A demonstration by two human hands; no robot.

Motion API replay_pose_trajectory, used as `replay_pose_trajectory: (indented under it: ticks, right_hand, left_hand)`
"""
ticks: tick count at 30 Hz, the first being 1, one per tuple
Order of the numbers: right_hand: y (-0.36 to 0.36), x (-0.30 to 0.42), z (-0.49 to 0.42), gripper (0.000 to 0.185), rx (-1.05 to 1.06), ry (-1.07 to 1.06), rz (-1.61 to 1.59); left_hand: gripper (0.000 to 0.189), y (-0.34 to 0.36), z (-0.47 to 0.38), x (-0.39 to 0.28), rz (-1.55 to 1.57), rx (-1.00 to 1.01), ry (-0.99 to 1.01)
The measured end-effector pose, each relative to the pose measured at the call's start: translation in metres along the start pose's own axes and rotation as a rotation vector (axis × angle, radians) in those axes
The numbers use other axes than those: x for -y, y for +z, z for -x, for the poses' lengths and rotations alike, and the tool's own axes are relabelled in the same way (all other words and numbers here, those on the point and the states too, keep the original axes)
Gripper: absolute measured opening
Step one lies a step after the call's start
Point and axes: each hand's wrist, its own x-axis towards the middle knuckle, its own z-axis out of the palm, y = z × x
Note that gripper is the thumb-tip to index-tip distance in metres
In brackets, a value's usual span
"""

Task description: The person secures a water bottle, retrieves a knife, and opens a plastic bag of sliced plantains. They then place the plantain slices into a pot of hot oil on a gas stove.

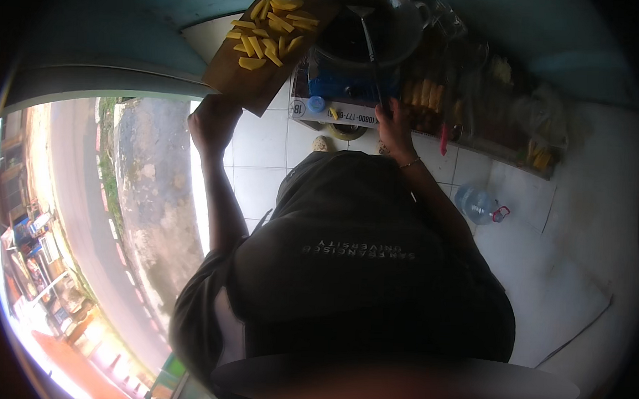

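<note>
My left hand [216, 121] grips the near end of a wooden cutting board [257, 87], which reaches up and to the right towards the pan. Cut potato sticks [273, 29] lie scattered on the board's far half. In my right hand [396, 129] is the dark handle of a metal spatula [368, 36]; its blade end is over a large dark frying pan [342, 37]. The pan stands on a blue stove [335, 87], partly hidden beneath it. One yellow piece [334, 113] lies by the stove's front edge, beside a round blue lid [316, 104].
Right of the stove, fried rolls [423, 94] and plastic bags [542, 115] crowd the low counter. A pink-handled item [443, 139] sticks out over its edge. A clear plastic water bottle [477, 203] lies on the tiled floor. An opening to a street is at left.
</note>
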Motion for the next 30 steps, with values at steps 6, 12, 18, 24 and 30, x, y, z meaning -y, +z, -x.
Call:
replay_pose_trajectory:
  ticks: [6, 12, 18, 24, 30]
  right_hand:
    - [-0.044, 0.018, 0.013, 0.045, -0.048, 0.034, 0.278]
    - [-0.044, 0.028, 0.012, 0.035, 0.015, 0.110, 0.202]
    - [-0.038, 0.037, 0.005, 0.030, 0.056, 0.120, 0.020]
    - [-0.047, 0.038, 0.010, 0.033, 0.204, 0.170, -0.093]
    - [-0.054, 0.029, 0.008, 0.032, 0.246, 0.202, -0.110]
  left_hand:
    - [0.024, 0.001, -0.011, 0.003, 0.132, 0.046, -0.013]
    - [0.026, 0.018, -0.023, 0.022, 0.189, 0.001, 0.093]
    - [0.026, 0.026, -0.024, 0.020, 0.130, 0.033, 0.057]
    - [0.027, 0.027, -0.023, 0.014, 0.103, 0.008, 0.025]
    - [0.028, 0.025, -0.021, 0.003, 0.128, -0.025, 0.020]
